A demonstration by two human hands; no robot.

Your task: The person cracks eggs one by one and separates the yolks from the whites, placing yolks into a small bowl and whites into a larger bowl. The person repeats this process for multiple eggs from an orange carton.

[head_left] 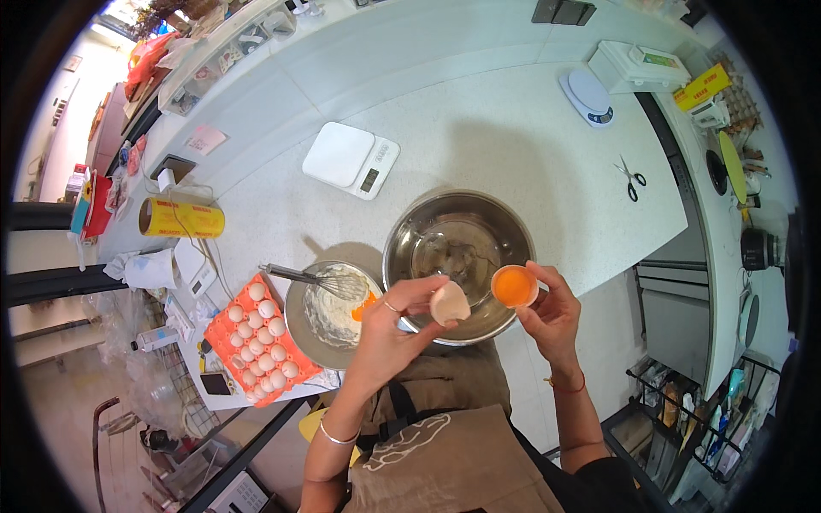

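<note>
My left hand (401, 324) holds an eggshell half (449, 304) over the near side of a large steel bowl (521, 232). In my right hand (551, 308) is the other eggshell half (534, 294), cupping an orange yolk (514, 286) above the bowl's right rim. Clear egg white (452, 253) lies in the bottom of that bowl. To its left stands a smaller metal bowl (296, 320) with a pale, floury mixture (327, 317) and orange yolk (361, 308) at its right side, partly hidden by my left hand. A wire whisk (308, 277) rests across this bowl.
An orange tray (218, 324) of several eggs sits at the left. A white kitchen scale (343, 154) stands behind the bowls, and a second scale (585, 93) is at the back right. Scissors (630, 179) lie near the right edge. A yellow wrap roll (186, 218) lies at far left.
</note>
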